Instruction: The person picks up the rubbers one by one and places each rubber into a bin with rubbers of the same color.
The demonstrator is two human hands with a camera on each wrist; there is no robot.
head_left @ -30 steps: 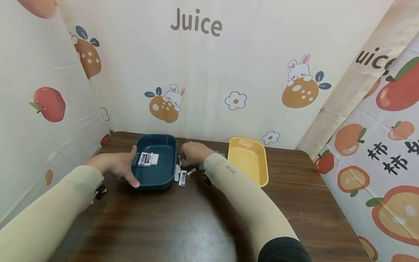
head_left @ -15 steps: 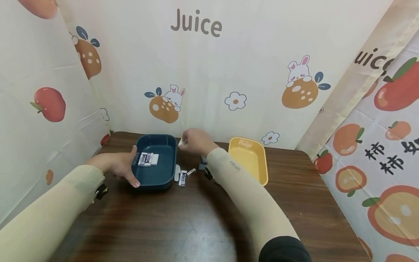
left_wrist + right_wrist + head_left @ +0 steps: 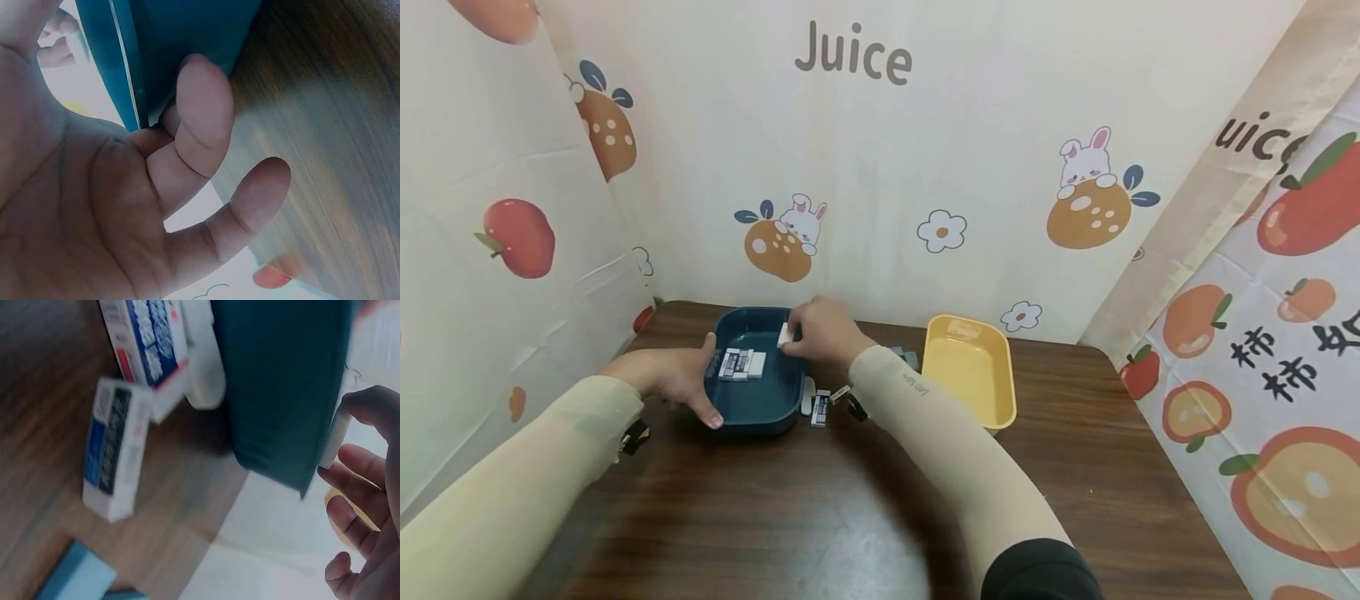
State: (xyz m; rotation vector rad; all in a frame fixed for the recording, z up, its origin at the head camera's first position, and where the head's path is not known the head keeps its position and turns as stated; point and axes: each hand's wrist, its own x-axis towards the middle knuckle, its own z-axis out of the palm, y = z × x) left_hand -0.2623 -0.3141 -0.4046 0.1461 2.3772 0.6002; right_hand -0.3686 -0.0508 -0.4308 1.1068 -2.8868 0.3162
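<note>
My right hand [image 3: 826, 330] pinches a small white eraser [image 3: 786, 335] between thumb and fingertips over the far right rim of the dark blue tray [image 3: 765, 408]. The right wrist view shows this eraser [image 3: 336, 439] edge-on, beside the tray wall [image 3: 281, 394], with the other fingers loosely bent. My left hand [image 3: 679, 383] rests spread against the tray's left side. In the left wrist view, the left hand's fingers [image 3: 205, 103] lie by the tray's outer wall. Several white erasers with dark printed sleeves [image 3: 737, 364] lie together inside the tray.
Right of the tray, a rounded white eraser [image 3: 807, 395], a sleeved eraser [image 3: 820, 408] and a smaller boxed one [image 3: 115, 450] lie on the wooden table [image 3: 760, 517]. Grey-blue blocks [image 3: 904, 356] sit behind the right forearm, near a yellow tray [image 3: 973, 375]. A printed curtain stands behind.
My right hand has lifted the white eraser from the table beside the blue tray and carried it left over the tray's rim. The left hand has stayed against the tray.
</note>
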